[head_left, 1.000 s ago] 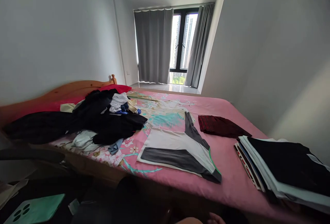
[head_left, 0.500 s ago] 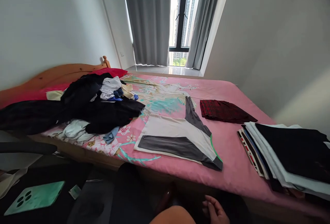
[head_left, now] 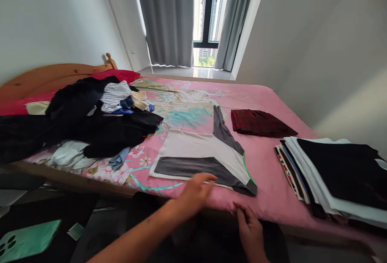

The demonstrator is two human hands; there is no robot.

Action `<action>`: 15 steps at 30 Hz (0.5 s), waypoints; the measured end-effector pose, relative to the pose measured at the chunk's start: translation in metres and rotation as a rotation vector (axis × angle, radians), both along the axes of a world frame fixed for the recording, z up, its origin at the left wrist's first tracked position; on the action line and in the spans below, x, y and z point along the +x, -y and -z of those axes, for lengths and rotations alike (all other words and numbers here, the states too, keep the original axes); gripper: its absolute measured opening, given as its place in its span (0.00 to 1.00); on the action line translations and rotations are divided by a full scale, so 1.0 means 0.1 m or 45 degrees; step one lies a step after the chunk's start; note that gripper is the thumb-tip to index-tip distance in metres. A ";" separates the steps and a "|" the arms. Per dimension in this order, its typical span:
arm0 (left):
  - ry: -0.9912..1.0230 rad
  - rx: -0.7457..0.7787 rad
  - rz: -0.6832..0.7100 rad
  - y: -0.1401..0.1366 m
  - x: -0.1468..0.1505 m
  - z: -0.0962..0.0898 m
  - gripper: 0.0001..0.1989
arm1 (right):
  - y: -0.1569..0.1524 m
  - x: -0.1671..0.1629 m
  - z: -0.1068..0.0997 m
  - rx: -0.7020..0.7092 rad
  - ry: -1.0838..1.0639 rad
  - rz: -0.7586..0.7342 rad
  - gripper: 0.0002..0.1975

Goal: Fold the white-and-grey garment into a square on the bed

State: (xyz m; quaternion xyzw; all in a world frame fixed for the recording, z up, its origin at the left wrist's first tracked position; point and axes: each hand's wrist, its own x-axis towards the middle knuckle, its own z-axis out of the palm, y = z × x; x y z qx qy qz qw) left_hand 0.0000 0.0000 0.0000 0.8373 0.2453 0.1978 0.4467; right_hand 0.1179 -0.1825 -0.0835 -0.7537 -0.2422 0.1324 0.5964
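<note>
A white and grey garment (head_left: 202, 157) with a green edge lies flat on the pink bed sheet (head_left: 266, 162). My left hand (head_left: 196, 192) reaches over the near bed edge, fingers apart, its fingertips at the garment's front hem. Lower down, my right hand (head_left: 249, 226) is at the edge of the bed, below the garment's right corner, fingers loosely spread and holding nothing.
A heap of dark and light clothes (head_left: 90, 124) covers the bed's left side. A folded red plaid piece (head_left: 260, 122) lies beyond the garment. A stack of folded clothes (head_left: 332, 174) sits at the right. A green phone (head_left: 24, 243) lies at lower left. Curtained window (head_left: 208, 17) behind.
The view has tilted down and drawn closer to the bed. My left arm has come up into view and reached the garment's hem; my right hand has risen to the bed edge.
</note>
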 end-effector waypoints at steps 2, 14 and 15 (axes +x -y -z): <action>-0.090 0.123 -0.028 -0.32 -0.06 0.11 0.16 | -0.20 0.10 -0.17 0.054 0.082 -0.180 0.14; -0.890 0.755 -0.205 -1.42 -0.46 0.69 0.35 | -1.31 0.65 -0.07 -0.767 0.939 -0.708 0.27; -0.893 0.742 -0.213 -1.46 -0.47 0.69 0.35 | -1.32 0.72 -0.05 -0.752 0.914 -0.708 0.25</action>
